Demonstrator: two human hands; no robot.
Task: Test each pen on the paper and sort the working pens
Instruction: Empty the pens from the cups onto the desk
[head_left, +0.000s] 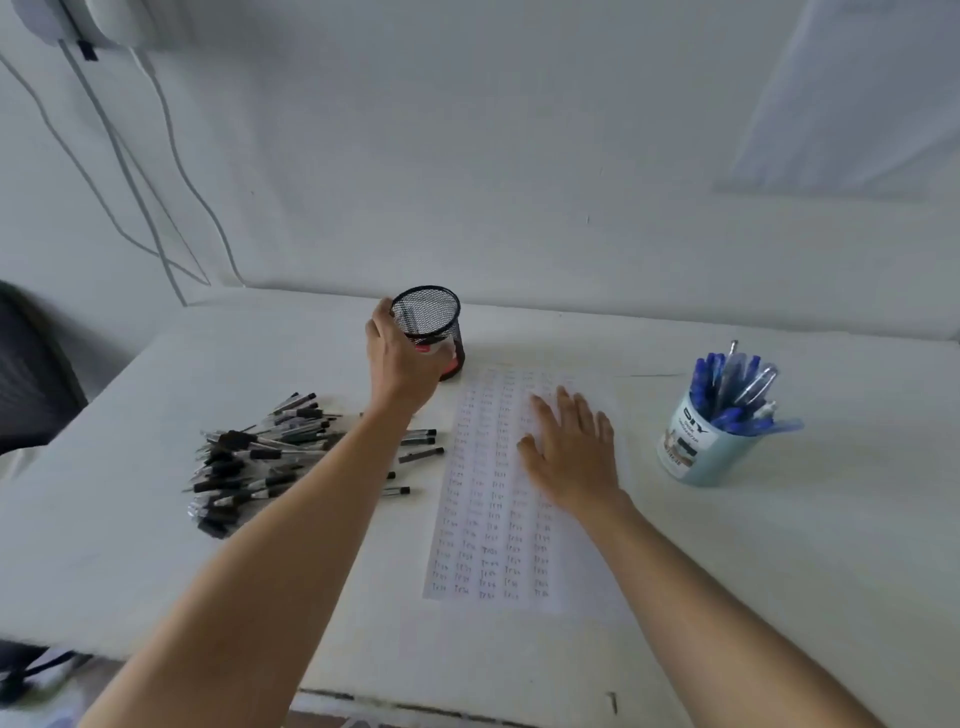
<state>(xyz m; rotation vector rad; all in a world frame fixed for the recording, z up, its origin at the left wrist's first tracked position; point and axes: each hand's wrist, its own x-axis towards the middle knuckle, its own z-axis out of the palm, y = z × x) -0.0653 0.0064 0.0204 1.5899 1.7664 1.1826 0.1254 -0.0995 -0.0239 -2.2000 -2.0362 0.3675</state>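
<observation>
A sheet of paper (483, 519) covered in rows of small test marks lies in the middle of the white table (779, 571). My right hand (571, 452) lies flat on its upper right part, fingers spread. My left hand (400, 358) grips the side of a black mesh cup (428, 317) standing at the paper's far left corner; the cup looks empty. A pile of black pens (260, 457) lies left of the paper, partly under my left forearm. A light blue cup (691, 447) holding several blue pens (727, 389) stands to the right.
A white wall rises just behind the table, with cables hanging at the far left (130, 171). A dark chair back (31, 364) shows past the table's left edge. The table's front edge runs along the bottom (415, 706).
</observation>
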